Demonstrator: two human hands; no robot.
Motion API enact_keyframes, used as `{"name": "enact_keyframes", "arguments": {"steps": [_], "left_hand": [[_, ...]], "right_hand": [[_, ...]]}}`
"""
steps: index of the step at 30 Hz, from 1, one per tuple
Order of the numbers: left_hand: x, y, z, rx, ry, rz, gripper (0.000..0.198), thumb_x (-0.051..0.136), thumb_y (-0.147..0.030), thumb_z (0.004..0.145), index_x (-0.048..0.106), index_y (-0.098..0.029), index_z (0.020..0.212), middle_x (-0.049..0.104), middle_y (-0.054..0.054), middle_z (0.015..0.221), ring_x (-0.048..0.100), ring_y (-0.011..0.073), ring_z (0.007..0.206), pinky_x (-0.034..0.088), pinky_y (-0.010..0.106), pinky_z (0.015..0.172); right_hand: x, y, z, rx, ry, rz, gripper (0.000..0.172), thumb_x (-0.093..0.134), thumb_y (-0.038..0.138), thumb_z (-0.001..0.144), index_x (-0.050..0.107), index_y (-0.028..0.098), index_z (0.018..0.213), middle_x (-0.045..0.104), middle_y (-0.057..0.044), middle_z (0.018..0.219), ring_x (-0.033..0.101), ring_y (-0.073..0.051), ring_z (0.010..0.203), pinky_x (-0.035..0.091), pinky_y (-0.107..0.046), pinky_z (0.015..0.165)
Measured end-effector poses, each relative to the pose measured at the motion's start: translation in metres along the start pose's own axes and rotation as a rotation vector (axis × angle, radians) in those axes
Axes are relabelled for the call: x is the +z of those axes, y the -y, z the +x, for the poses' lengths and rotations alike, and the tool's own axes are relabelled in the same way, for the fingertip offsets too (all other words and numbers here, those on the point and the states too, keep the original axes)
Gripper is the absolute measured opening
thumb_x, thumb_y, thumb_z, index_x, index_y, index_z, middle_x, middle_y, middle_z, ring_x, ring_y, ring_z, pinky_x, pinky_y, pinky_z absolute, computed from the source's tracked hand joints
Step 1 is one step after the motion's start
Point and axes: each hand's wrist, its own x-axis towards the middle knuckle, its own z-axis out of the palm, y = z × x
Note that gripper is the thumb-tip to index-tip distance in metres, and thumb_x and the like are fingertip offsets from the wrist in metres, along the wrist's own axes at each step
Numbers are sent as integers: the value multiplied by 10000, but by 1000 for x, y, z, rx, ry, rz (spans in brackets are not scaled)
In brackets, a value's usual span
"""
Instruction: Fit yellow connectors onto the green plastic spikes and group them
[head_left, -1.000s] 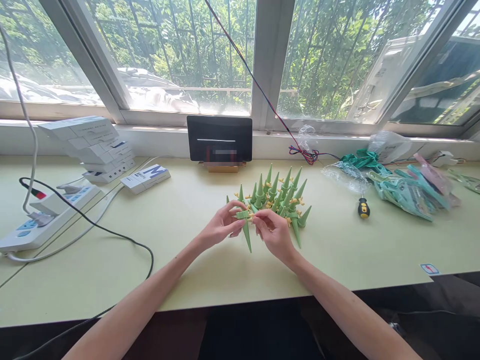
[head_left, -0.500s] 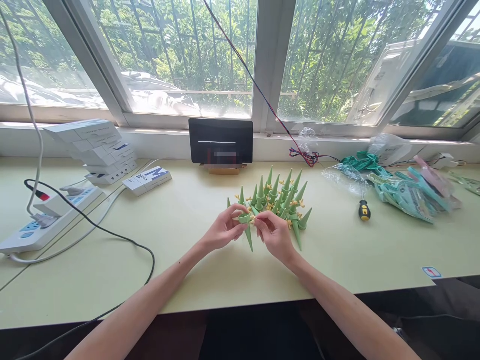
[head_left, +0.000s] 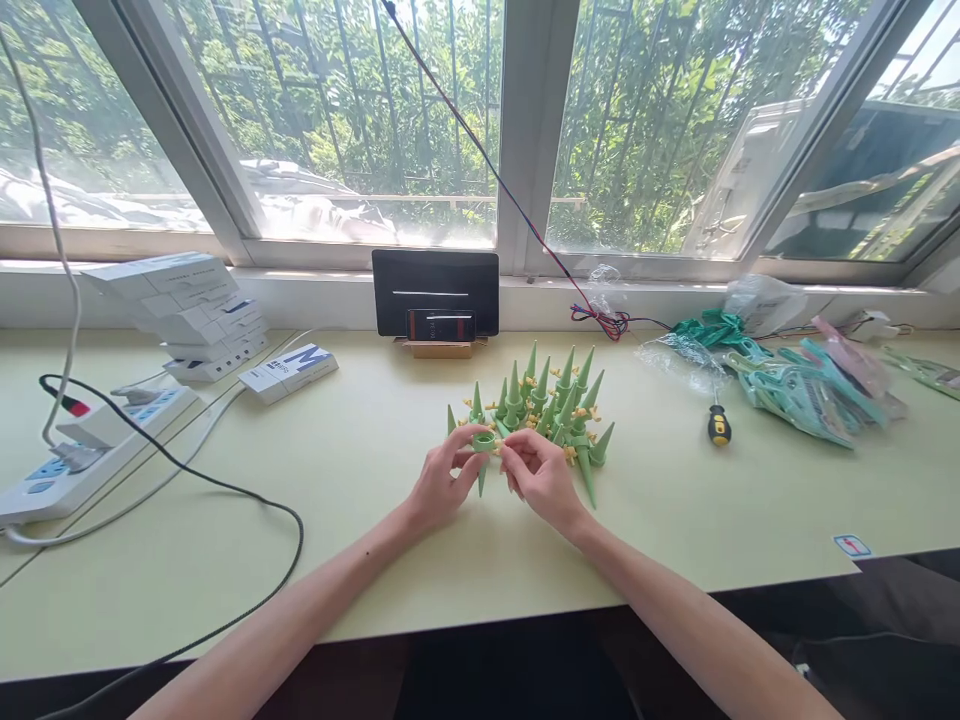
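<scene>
My left hand (head_left: 442,478) grips a green cone-shaped piece (head_left: 484,441) by its ring-like wide end, with the tip pointing down toward the table. Close against it, my right hand (head_left: 544,480) pinches a small yellowish part (head_left: 498,449) at the ring's right side; the fingers partly hide it. Just behind both hands stands a cluster of green cones (head_left: 551,395) with small yellow pieces among them. Most of these cones point up, while one at the front right (head_left: 586,474) points toward me.
A tablet (head_left: 435,285) with a phone before it stands by the window. White boxes (head_left: 214,310), a power strip (head_left: 105,450) and cables lie left. At right are a screwdriver (head_left: 718,425) and bagged green parts (head_left: 795,390).
The view has shifted slightly, so the scene sits lower and further left. The held cone has turned, its tip now nearer my left fingers. Both hands keep their hold.
</scene>
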Motion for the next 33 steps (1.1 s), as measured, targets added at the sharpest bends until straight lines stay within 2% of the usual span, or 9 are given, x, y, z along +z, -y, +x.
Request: {"name": "enact_keyframes", "arguments": {"steps": [4, 8, 14, 23, 33], "left_hand": [[2, 8, -5, -15, -66, 33, 220, 518, -306, 979, 509, -229, 1185, 611, 2, 849, 474, 33, 470, 395, 154, 452], [5, 11, -7, -52, -83, 25, 224, 524, -332, 975, 515, -220, 1168, 619, 17, 864, 492, 41, 472, 379, 154, 438], [5, 8, -6, -122, -90, -28, 224, 545, -360, 963, 530, -214, 1132, 593, -2, 812, 419, 34, 456, 335, 158, 429], [1, -1, -2, -232, -74, -169, 277, 569, -426, 944, 570, -194, 1095, 491, -31, 696, 302, 43, 464, 254, 175, 407], [1, 5, -2, -266, -50, -233, 311, 578, -460, 936, 564, -200, 1105, 510, -35, 660, 318, 44, 434, 248, 177, 394]], "right_hand": [[-1, -5, -1, -55, 19, -92, 194, 593, 357, 936, 589, 187, 1030, 608, 12, 672, 529, -105, 480, 443, -230, 459], [-5, -8, -1, -143, 41, -224, 207, 563, 345, 952, 607, 183, 1073, 600, 8, 687, 556, -119, 525, 479, -245, 524], [-13, -15, 2, -254, 109, -344, 237, 548, 295, 963, 608, 174, 1158, 609, -4, 695, 591, -142, 570, 520, -267, 586], [-18, -15, 5, -304, 197, -438, 205, 537, 234, 967, 618, 169, 1143, 656, -28, 754, 596, -148, 599, 517, -278, 615], [-21, -14, 7, -271, 249, -426, 205, 521, 240, 969, 601, 160, 1140, 664, -32, 764, 613, -150, 615, 542, -281, 625]]}}
